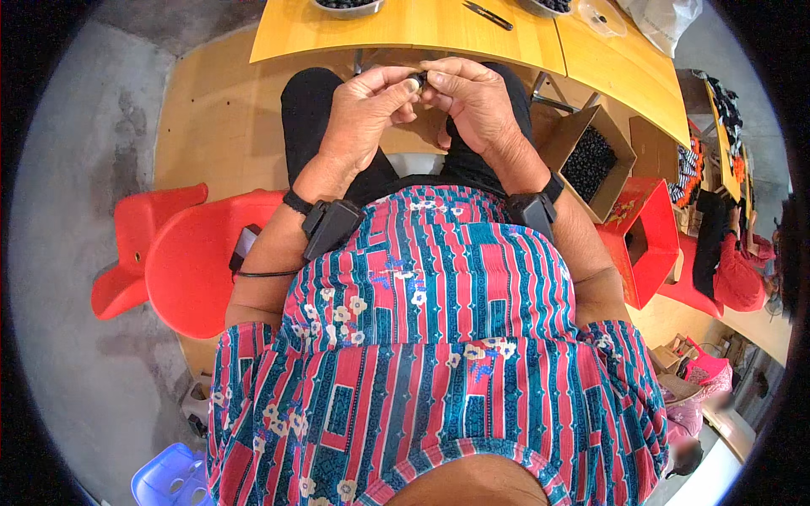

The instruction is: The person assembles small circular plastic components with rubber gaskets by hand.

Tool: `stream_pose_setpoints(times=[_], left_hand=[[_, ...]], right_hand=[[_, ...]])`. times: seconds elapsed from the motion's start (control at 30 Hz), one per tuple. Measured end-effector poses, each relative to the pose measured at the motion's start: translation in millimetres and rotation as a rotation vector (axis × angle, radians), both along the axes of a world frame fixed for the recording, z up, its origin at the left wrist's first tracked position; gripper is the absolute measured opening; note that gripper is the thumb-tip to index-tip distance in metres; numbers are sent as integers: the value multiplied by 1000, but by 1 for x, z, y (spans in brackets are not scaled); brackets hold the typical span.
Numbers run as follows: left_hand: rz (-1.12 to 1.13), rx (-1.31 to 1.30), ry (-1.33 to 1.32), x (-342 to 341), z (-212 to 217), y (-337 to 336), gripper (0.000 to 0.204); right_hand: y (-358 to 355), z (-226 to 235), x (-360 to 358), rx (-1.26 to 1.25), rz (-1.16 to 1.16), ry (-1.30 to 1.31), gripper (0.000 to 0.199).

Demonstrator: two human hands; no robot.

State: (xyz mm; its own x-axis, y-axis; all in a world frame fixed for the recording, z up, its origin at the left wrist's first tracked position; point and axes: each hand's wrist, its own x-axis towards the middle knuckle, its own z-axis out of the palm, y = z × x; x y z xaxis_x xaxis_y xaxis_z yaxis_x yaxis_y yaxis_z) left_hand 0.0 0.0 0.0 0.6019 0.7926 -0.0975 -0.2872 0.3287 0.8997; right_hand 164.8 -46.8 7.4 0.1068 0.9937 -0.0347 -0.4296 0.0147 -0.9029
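A small black part (418, 79) is pinched between both hands, just in front of the yellow table's near edge and above my lap. My left hand (368, 108) grips it with thumb and forefinger, the other fingers curled under. My right hand (474, 99) closes on its other side with thumb and fingertips. The fingers cover much of the part, so its exact kind cannot be made out. Each wrist carries a black strap with a dark box-like device (332, 228).
On the yellow table (380, 29) are a bowl of black parts (348, 8), a black pen-like tool (488, 15) and a clear plastic bag (666, 21). An open cardboard box (620, 181) of black pieces stands right, beside a red stool (641, 244). Red chairs (194, 261) stand left. Other people sit far right.
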Motion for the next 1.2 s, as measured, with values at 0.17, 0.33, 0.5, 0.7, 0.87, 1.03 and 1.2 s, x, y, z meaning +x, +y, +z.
stream_pose_setpoints(times=[0.17,0.33,0.5,0.7,0.87,1.03,1.2], left_hand=[[37,123,76,2,9,-3,25],[88,99,-11,6,11,-7,23],[66,100,-13,2,12,-7,24],[239,337,48,9,7,-4,19],[185,312,79,8,7,-5,20],[109,343,109,4,2,-2,27],[28,176,31,2,4,-2,27]], right_hand=[[3,4,-2,-39,154,318,17],[3,2,0,-146,298,311,28],[2,9,-3,-236,326,233,39],[2,12,-3,-248,269,206,35],[0,11,-6,-269,187,267,31],[2,4,-8,-288,138,362,29],[4,3,-6,-330,172,431,29]])
